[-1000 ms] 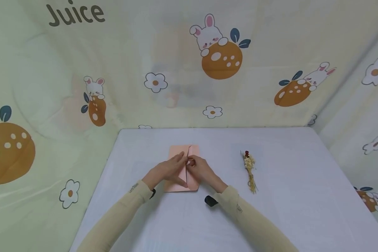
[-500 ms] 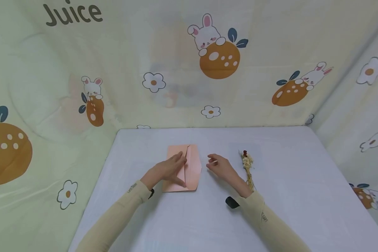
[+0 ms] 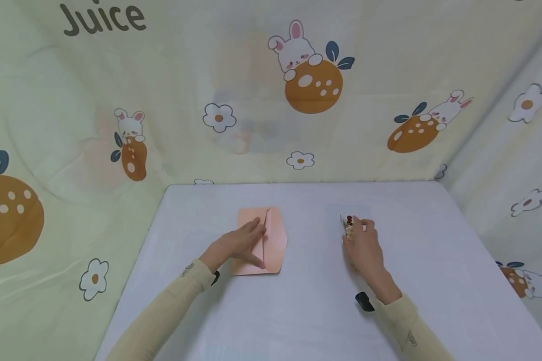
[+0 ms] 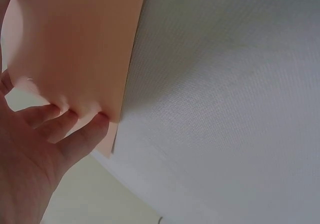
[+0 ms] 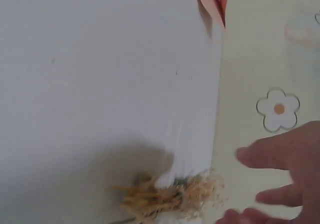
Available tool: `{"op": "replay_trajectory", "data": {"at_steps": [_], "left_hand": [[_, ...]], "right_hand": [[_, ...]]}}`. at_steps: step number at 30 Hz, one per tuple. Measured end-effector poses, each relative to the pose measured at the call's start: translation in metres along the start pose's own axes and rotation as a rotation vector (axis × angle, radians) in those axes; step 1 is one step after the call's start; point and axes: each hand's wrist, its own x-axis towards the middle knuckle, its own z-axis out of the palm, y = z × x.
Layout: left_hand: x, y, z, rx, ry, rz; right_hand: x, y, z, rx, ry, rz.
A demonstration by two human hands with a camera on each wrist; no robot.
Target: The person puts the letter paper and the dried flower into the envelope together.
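A peach-pink envelope [image 3: 276, 240] lies on the table, its flap unfolded toward the right. My left hand [image 3: 235, 245] rests on it with thumb and fingers spread. In the left wrist view, those fingertips press against the paper [image 4: 80, 39] close to its edge. Over a small bunch of dried flowers [image 3: 350, 233] is my right hand [image 3: 366, 250], which covers most of the stems. Seen from the right wrist, the fingers are apart and the bunch [image 5: 165, 194], pale blooms on straw-coloured stalks, lies beside them with no finger visibly round it.
A white cloth covers the table [image 3: 311, 311]. Behind it hangs a pale curtain [image 3: 253, 90] printed with rabbits, oranges and flowers, and more curtain closes off both sides. Black wrist camera mounts [image 3: 365, 302] sit under the cuffs.
My right hand has left the envelope and moved right to the dried flowers. The envelope's flap has swung out to the right. My left hand stays on the envelope.
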Motion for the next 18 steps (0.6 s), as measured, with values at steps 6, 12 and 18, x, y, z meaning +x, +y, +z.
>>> {"op": "replay_trajectory", "data": {"at_steps": [6, 12, 18], "left_hand": [[0.001, 0.0, 0.001, -0.01, 0.012, 0.005], [0.001, 0.001, 0.0, -0.018, 0.017, 0.003], [-0.001, 0.002, -0.001, -0.017, 0.009, 0.005]], "right_hand": [[-0.004, 0.016, 0.0, -0.063, -0.077, 0.047], [-0.001, 0.022, 0.009, -0.046, -0.084, 0.038], [0.003, 0.021, 0.009, 0.008, -0.094, 0.065]]}}
